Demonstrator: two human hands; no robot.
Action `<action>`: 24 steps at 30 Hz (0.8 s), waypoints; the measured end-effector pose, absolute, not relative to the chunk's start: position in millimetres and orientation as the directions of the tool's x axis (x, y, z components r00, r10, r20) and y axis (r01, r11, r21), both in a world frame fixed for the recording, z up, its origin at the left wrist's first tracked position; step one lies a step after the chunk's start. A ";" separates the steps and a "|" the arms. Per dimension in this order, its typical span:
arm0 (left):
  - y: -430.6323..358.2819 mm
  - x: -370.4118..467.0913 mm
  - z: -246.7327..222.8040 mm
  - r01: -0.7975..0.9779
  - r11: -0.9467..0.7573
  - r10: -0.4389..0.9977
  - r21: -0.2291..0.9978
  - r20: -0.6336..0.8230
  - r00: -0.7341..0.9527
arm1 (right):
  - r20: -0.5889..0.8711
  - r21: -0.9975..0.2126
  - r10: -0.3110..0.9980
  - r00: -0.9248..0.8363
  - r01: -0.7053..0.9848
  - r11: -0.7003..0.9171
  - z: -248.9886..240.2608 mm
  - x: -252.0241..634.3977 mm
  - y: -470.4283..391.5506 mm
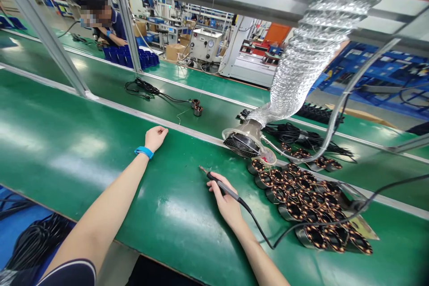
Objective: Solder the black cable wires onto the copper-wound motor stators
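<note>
In my right hand (225, 196) is a soldering iron (223, 186), held like a pen. Its bare metal tip points up and left over the green bench, touching no part. A black cord runs from its back end to the right. My left hand (156, 137), with a blue band at the wrist, is closed near the metal rail along the bench; whatever its fingers hold, if anything, is hidden. Several round motor stators (303, 201) with copper windings stand in rows to the right of the iron. Beyond the rail, two more stators (197, 110) sit at the end of a black cable.
A fume extraction hood (243, 140) on a silver flexible duct (298, 53) hangs low beside the stators. Bundled black cables (298, 136) lie behind it. A metal post (50, 35) rises at left. Across the line, a co-worker (114, 22) sits behind blue parts (129, 56).
</note>
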State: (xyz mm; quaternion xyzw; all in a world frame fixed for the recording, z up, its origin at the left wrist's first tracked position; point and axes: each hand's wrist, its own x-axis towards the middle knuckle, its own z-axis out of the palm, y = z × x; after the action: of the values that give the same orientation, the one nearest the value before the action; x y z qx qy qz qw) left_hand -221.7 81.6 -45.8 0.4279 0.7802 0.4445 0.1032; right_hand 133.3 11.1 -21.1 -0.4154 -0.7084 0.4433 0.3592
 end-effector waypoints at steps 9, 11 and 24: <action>80.4 -219.4 -42.7 0.585 0.233 0.767 0.777 0.223 -0.602 | 0.111 -0.921 0.887 -0.449 0.289 0.262 -18.5 131.4 11.5; 80.3 -219.4 -42.9 0.586 0.231 0.768 0.777 0.224 -0.600 | 0.108 -0.924 0.885 -0.453 0.282 0.257 -16.2 131.1 10.0; 81.4 -219.0 -44.8 0.589 0.217 0.769 0.778 0.236 -0.594 | 0.218 -0.922 0.882 -0.418 0.209 0.327 -4.2 86.0 75.9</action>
State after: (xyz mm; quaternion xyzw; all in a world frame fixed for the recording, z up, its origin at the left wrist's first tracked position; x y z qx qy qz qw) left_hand -219.0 81.4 -44.8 0.4389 0.7736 0.4459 0.1006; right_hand 86.0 75.9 -4.2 -0.3797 -0.7186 0.4388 0.3834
